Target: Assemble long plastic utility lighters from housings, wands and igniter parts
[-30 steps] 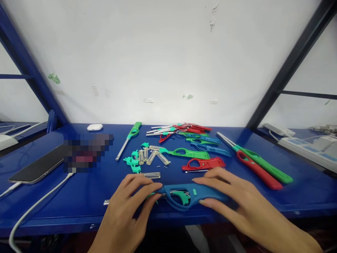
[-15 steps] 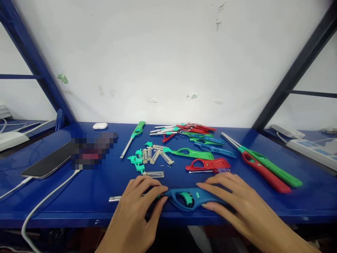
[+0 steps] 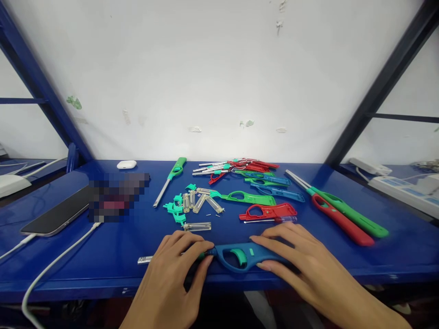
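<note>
A blue long-nosed lighter (image 3: 240, 257) with a teal trigger lies flat along the front edge of the blue shelf (image 3: 103, 256). Its metal nozzle tip (image 3: 144, 259) pokes out to the left. My left hand (image 3: 174, 269) presses down on the nozzle end, fingers curled over it. My right hand (image 3: 295, 260) lies over the handle end with fingers stretched along the body. Both hands pin the lighter against the shelf.
Behind the hands lie a red handle shell (image 3: 267, 212), a green shell (image 3: 243, 197), clear fuel tubes (image 3: 197, 203), teal parts (image 3: 174, 210) and a heap of shells (image 3: 247, 171). Finished lighters (image 3: 343, 217) lie right, one green lighter (image 3: 169, 180) at back. A phone (image 3: 55, 214) with cable (image 3: 51, 269) lies left.
Both hands stay on the blue lighter, pressing it down. The view has shifted slightly; the lighter sits a little nearer the front edge than a second ago.
</note>
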A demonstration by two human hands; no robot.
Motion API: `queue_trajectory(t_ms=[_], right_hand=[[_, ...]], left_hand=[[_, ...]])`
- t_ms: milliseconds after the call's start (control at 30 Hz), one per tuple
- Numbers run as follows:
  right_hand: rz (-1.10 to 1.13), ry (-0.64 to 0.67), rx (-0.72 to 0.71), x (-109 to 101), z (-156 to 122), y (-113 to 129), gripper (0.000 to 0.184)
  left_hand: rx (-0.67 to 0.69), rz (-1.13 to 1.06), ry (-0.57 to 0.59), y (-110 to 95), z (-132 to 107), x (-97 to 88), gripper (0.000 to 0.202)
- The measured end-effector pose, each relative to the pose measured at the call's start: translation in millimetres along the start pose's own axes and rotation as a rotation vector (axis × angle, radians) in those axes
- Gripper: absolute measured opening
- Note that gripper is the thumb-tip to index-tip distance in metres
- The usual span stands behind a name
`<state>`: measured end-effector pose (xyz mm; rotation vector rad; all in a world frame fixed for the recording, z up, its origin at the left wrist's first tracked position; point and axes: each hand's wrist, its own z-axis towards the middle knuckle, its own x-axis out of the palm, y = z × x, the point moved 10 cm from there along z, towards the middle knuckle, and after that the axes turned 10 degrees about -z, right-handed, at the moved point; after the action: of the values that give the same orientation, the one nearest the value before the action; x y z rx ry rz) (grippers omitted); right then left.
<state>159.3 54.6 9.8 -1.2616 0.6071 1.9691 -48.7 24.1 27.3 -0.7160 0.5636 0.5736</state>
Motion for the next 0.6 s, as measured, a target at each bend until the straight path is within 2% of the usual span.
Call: queue_trajectory(t_ms=[600], right_hand=[[0.042, 0.025, 0.005, -0.3, 3.4, 5.2, 0.034]], left_hand=[[-0.088, -0.096, 0.005, 9.5, -5.2, 4.1, 0.026]])
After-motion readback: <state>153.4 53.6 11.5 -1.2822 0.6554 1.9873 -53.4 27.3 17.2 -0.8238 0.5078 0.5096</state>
